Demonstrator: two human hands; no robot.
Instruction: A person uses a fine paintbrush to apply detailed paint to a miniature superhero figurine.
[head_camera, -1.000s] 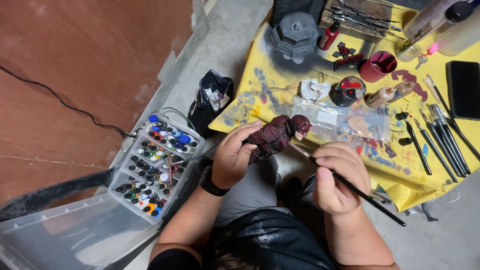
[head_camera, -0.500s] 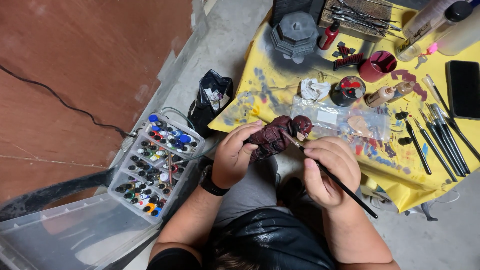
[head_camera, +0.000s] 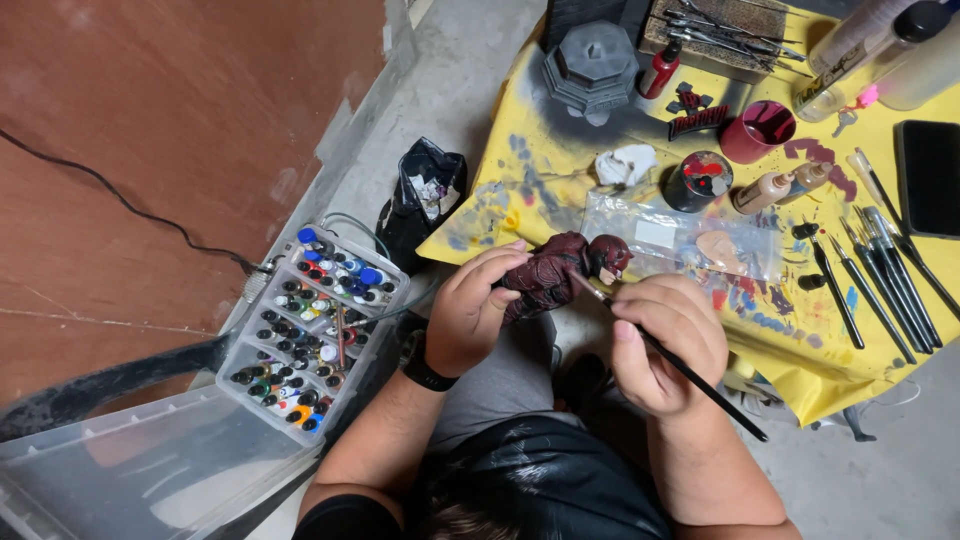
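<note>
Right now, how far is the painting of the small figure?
The figure already looks mostly dark red on body and head. In hand: the left hand holds it, and the right hand puts a thin brush near its neck. The lower face still looks pale, so it seems unfinished. Finer details are too small to judge.

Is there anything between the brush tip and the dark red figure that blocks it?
Nothing visible does. The right hand holds the thin brush, and its tip reaches the figure near the head, while the left hand grips the body.

free: concrete floor (head_camera: 470, 90) (left) | blocked: brushes (head_camera: 880, 270), paint box (head_camera: 315, 325)
</note>
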